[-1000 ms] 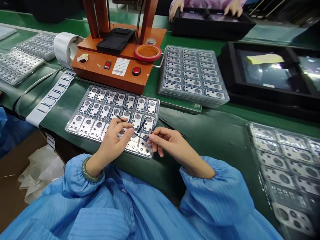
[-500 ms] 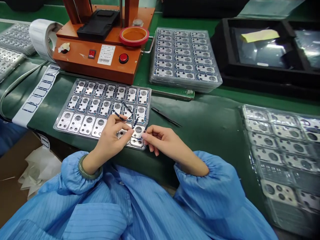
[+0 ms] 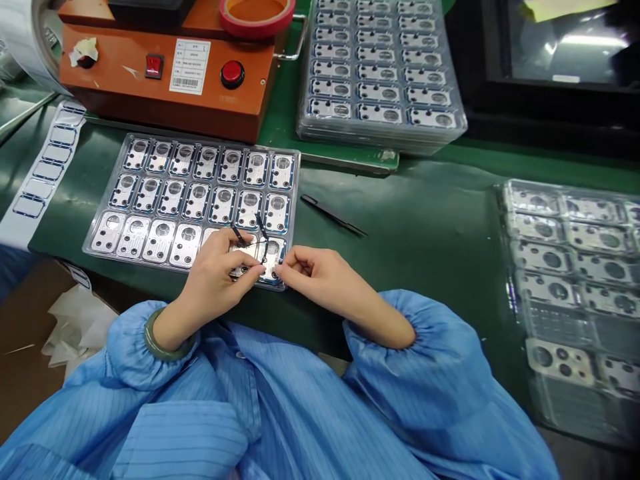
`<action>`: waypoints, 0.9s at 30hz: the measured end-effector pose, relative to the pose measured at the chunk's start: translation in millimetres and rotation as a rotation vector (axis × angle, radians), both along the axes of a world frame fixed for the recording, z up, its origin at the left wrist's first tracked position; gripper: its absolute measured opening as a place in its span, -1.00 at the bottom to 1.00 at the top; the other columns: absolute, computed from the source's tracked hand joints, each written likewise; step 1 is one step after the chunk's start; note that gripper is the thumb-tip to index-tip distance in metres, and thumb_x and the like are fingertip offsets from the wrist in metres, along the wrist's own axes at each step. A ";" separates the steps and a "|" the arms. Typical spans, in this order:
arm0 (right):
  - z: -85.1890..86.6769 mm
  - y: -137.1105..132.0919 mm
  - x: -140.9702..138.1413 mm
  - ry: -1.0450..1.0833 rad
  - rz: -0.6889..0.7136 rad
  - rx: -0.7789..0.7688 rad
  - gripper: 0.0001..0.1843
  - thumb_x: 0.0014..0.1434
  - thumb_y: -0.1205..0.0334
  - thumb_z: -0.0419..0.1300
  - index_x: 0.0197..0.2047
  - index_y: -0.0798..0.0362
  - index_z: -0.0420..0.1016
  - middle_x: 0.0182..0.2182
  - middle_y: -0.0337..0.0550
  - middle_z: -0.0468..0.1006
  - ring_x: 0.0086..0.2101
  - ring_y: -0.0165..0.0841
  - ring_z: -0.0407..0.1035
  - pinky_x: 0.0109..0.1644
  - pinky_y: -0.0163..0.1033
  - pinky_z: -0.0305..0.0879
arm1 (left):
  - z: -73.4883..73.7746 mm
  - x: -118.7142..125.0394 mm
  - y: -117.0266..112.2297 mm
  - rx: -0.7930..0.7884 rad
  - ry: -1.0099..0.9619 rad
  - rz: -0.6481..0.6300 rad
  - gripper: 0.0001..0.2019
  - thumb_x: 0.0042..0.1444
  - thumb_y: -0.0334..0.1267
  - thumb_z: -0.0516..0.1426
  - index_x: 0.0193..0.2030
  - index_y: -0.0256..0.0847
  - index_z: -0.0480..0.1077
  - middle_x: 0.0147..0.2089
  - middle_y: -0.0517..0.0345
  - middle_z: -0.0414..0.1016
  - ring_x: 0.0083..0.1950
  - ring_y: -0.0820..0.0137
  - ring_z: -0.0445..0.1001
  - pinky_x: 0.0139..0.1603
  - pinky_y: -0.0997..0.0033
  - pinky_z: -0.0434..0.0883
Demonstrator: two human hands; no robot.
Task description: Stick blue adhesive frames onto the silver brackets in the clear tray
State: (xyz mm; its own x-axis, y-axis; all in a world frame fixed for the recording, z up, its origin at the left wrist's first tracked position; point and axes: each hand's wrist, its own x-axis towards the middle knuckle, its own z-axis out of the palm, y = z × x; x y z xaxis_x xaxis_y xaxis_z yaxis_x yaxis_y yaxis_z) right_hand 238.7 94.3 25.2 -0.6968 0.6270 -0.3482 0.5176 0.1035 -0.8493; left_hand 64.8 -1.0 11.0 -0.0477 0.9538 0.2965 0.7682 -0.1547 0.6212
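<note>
My left hand (image 3: 215, 277) and right hand (image 3: 320, 280) meet over the near right corner of the tray (image 3: 295, 175). Both sets of fingers are pinched shut on a thin black loop (image 3: 261, 228). Its ends stick up just beyond the left fingers (image 3: 250, 272), and the rest runs low between the two pinches, over the last cell. I cannot tell whether it touches the part below. Beyond the right fingers, tweezers (image 3: 333, 215) lie apart on the tabletop (image 3: 425, 227). Farther out stand an orange machine (image 3: 165, 93) and a tray stack (image 3: 380, 73), both well apart from the fingers.
</note>
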 end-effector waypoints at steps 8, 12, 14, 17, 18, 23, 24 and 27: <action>2.0 -0.6 0.1 -0.006 0.004 0.020 -0.78 0.10 0.22 0.15 -0.55 0.07 0.30 -0.66 -0.34 0.33 -0.59 -0.49 0.18 -0.46 -0.35 0.07 | 0.4 1.6 -1.1 -0.009 0.009 0.009 -0.93 0.12 -0.32 0.20 -0.35 -0.20 0.53 -0.07 -0.03 0.37 -0.01 0.25 0.38 -0.03 0.17 0.41; 1.3 -0.8 -0.2 -0.014 0.004 0.019 -0.80 0.09 0.25 0.15 -0.54 0.07 0.31 -0.65 -0.34 0.34 -0.58 -0.49 0.19 -0.45 -0.34 0.07 | 0.5 1.4 -1.0 -0.003 0.026 0.008 -0.93 0.11 -0.31 0.20 -0.35 -0.19 0.53 -0.07 -0.02 0.37 0.03 0.24 0.36 0.01 0.13 0.38; 1.4 -0.5 -0.5 -0.014 0.004 0.020 -0.80 0.09 0.26 0.15 -0.54 0.07 0.30 -0.65 -0.34 0.34 -0.58 -0.49 0.19 -0.45 -0.34 0.08 | 0.5 0.8 -0.9 0.004 0.037 0.001 -0.93 0.11 -0.31 0.20 -0.35 -0.18 0.52 -0.06 -0.01 0.37 0.02 0.24 0.36 0.01 0.13 0.38; 1.6 0.0 -0.4 -0.001 -0.002 0.021 -0.80 0.09 0.27 0.15 -0.54 0.07 0.31 -0.65 -0.34 0.34 -0.58 -0.49 0.18 -0.45 -0.35 0.07 | 0.2 0.3 -0.9 0.008 0.052 -0.004 -0.93 0.11 -0.30 0.20 -0.36 -0.18 0.52 -0.06 -0.01 0.37 0.01 0.24 0.36 -0.01 0.13 0.38; 1.6 0.2 -0.3 0.003 -0.003 0.020 -0.81 0.09 0.27 0.15 -0.54 0.07 0.31 -0.65 -0.34 0.34 -0.58 -0.49 0.18 -0.45 -0.35 0.07 | 0.1 0.2 -0.9 0.005 0.056 -0.006 -0.92 0.11 -0.30 0.20 -0.36 -0.18 0.53 -0.06 -0.02 0.38 0.01 0.24 0.36 -0.01 0.13 0.37; 0.9 -0.2 0.1 0.004 0.001 0.006 -0.80 0.09 0.24 0.15 -0.53 0.07 0.31 -0.64 -0.32 0.35 -0.57 -0.48 0.20 -0.46 -0.34 0.07 | 0.2 0.4 -0.9 -0.012 0.065 -0.008 -0.93 0.11 -0.30 0.21 -0.36 -0.17 0.53 -0.05 -0.02 0.38 0.02 0.23 0.36 0.00 0.12 0.37; 0.8 -0.3 0.0 0.005 0.000 0.005 -0.80 0.10 0.24 0.15 -0.53 0.07 0.31 -0.64 -0.32 0.35 -0.57 -0.48 0.20 -0.46 -0.34 0.07 | 0.3 0.5 -0.9 -0.014 0.066 -0.007 -0.93 0.11 -0.29 0.21 -0.36 -0.17 0.53 -0.05 -0.01 0.38 0.02 0.23 0.36 -0.01 0.12 0.37; 0.4 -0.5 -0.1 0.009 -0.001 0.002 -0.80 0.09 0.23 0.14 -0.53 0.07 0.31 -0.64 -0.31 0.35 -0.56 -0.47 0.20 -0.46 -0.34 0.07 | 0.9 0.4 -0.9 -0.013 0.056 -0.002 -0.93 0.11 -0.29 0.20 -0.35 -0.17 0.52 -0.06 -0.01 0.37 0.02 0.24 0.36 -0.01 0.12 0.38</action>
State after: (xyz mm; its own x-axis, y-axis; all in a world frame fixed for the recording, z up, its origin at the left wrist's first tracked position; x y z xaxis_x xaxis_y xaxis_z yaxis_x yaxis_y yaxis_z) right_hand 238.6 93.8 25.6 -0.6989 0.6286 -0.3411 0.5105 0.1045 -0.8535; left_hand 65.2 -1.8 11.8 -0.0291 0.9578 0.2861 0.8016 -0.1486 0.5791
